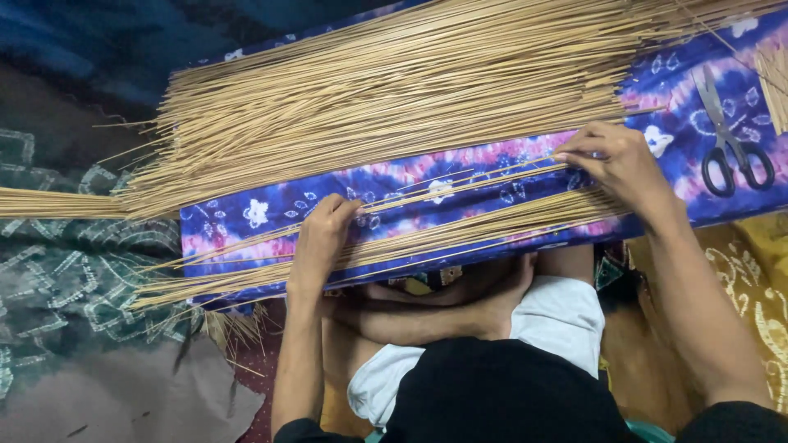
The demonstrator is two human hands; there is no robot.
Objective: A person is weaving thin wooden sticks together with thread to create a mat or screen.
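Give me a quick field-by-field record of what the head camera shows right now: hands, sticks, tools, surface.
left hand: fingertips on a few thin sticks lying on the cloth
right hand: pinching the other end of those same sticks
small bundle: lies along the near edge, between the hands
large pile: loose sticks, far side of the cloth
scissors: black handles, right of the right hand, untouched
surface: blue and pink patterned cloth
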